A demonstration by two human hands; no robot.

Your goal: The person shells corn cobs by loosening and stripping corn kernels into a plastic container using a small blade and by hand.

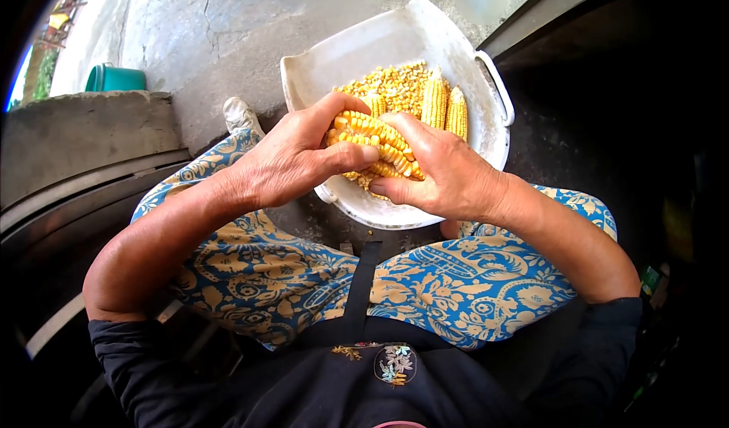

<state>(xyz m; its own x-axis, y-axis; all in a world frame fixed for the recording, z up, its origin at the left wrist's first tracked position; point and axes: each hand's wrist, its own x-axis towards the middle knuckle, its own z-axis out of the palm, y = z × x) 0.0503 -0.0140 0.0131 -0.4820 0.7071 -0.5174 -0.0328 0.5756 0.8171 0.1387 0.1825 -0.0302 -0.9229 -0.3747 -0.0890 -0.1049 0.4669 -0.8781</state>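
Over the white tub (319, 67), my left hand (292, 154) is closed round a yellow corn cob (361, 130), its thumb pressed across the kernels. My right hand (437, 166) grips corn too, a cob (399, 154) touching the first one; where one cob ends and the other starts is partly hidden by my fingers. Loose kernels (399, 86) lie in the tub below. Two more cobs, one (433, 103) beside the other (457, 113), rest upright-looking at the tub's right side.
The tub's handle (497, 86) sticks out on the right. A low concrete wall (83, 139) stands at the left, with a green container (115, 78) behind it. My knees in patterned cloth (486, 276) flank the tub. Cracked concrete floor (228, 33) lies beyond.
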